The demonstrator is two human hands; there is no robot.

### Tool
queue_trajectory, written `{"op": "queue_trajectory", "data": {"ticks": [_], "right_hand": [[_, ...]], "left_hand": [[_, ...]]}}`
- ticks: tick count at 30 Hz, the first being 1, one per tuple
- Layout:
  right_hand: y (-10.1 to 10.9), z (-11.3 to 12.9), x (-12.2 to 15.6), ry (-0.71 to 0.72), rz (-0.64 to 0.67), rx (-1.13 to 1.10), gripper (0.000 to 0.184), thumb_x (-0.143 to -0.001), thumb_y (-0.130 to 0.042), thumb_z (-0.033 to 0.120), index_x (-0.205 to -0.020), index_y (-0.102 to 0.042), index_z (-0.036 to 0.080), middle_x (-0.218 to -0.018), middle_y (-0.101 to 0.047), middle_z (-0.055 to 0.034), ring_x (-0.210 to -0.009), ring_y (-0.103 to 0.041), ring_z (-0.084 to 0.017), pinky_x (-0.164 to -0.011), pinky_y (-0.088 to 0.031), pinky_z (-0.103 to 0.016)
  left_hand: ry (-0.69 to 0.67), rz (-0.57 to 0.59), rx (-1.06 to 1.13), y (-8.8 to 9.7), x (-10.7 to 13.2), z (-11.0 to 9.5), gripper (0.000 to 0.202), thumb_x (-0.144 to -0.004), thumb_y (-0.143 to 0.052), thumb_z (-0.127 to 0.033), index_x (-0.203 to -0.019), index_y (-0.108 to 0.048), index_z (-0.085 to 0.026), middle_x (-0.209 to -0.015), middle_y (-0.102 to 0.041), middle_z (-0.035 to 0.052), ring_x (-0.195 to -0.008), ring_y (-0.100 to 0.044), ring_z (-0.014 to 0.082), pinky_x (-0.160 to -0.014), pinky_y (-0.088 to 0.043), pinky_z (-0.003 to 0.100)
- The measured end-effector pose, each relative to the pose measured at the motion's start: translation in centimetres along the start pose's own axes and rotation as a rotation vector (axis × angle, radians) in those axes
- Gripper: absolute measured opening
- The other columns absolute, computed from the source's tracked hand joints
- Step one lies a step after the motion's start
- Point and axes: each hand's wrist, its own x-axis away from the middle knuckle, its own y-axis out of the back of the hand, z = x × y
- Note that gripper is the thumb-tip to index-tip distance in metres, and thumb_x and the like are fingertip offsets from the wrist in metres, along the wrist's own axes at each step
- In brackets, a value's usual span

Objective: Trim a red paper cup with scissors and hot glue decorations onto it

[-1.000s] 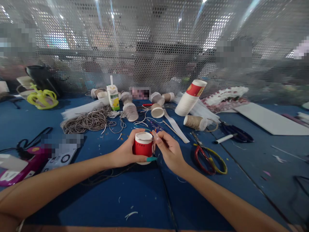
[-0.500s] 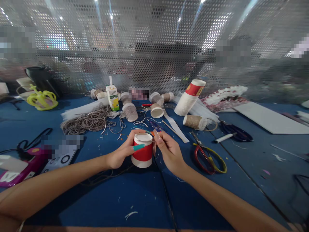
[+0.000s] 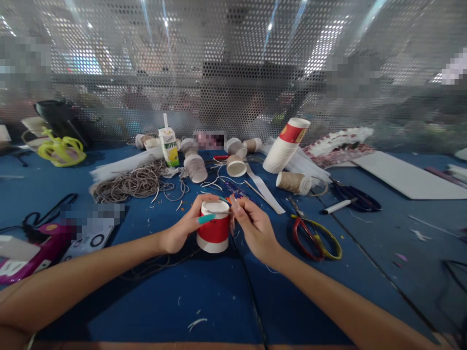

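Observation:
A red-and-white paper cup (image 3: 214, 232) stands bottom up in front of me, its recessed base showing on top. My left hand (image 3: 184, 226) is wrapped round its left side, the teal-nailed thumb lying across the red band near the upper edge. At the cup's right side my right hand (image 3: 255, 226) is closed in a pinch, thumb against fingers, close to the upper edge. What those fingertips hold, if anything, is hidden. Just behind the hands lie a blue-wrapped item (image 3: 233, 187) and a thin wooden stick (image 3: 255, 191).
Red-and-yellow-handled scissors (image 3: 316, 238) lie right of my right hand. Farther back are a leaning cup stack (image 3: 286, 148), a twine-wrapped cup (image 3: 294, 183), a grey cord heap (image 3: 127, 182) and a drink carton (image 3: 170, 148). Left sit a magenta tool (image 3: 40, 248) and a phone (image 3: 97, 238).
My left thumb has slid slightly left on the cup, uncovering small dark marks on the red band. The right hand keeps its pinch in nearly the same place. The whole view has shifted slightly.

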Motion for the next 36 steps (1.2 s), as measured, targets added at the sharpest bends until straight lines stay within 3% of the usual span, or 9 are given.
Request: {"op": "queue_trajectory", "data": {"ticks": [7,10,20,36], "right_hand": [[0.05,0.61,-0.07,0.042,0.026,0.061,0.031,-0.087,-0.043,0.046,-0.068,-0.046,0.021,-0.058,-0.05,0.0035,-0.052,-0.048,-0.01,-0.051,-0.04,-0.024],[0.09,0.64,-0.03,0.026,0.012,0.083,0.031,-0.087,-0.043,0.046,-0.068,-0.047,0.021,-0.055,-0.049,0.0041,-0.049,-0.047,-0.009,-0.049,-0.039,-0.024],[0.24,0.47,-0.1,0.041,-0.005,0.13,0.027,-0.087,-0.045,0.041,-0.069,-0.047,0.021,-0.056,-0.048,0.004,-0.049,-0.046,-0.01,-0.048,-0.039,-0.024],[0.28,0.53,-0.07,0.119,-0.001,0.194,0.024,-0.089,-0.043,0.036,-0.07,-0.046,0.021,-0.06,-0.048,0.0029,-0.055,-0.045,-0.01,-0.052,-0.037,-0.025]], "left_hand": [[0.044,-0.031,-0.078,-0.42,-0.2,-0.28,0.07,-0.061,-0.076,-0.021,-0.114,-0.031,-0.028,-0.098,-0.054,0.0013,-0.087,-0.057,0.019,-0.079,-0.046,0.036],[0.042,-0.072,-0.115,-0.4,-0.2,-0.15,0.072,-0.06,-0.076,-0.019,-0.114,-0.03,-0.028,-0.101,-0.053,0.0015,-0.089,-0.058,0.0189,-0.079,-0.047,0.036],[0.067,0.008,-0.067,-0.56,-0.11,-0.6,0.063,-0.063,-0.072,-0.013,-0.112,-0.033,-0.025,-0.103,-0.053,0.0028,-0.091,-0.056,0.0175,-0.082,-0.045,0.036],[0.059,0.01,-0.042,-0.51,0.0,-0.67,0.063,-0.065,-0.069,-0.007,-0.113,-0.034,-0.026,-0.099,-0.054,0.0012,-0.088,-0.056,0.016,-0.079,-0.046,0.032]]}}
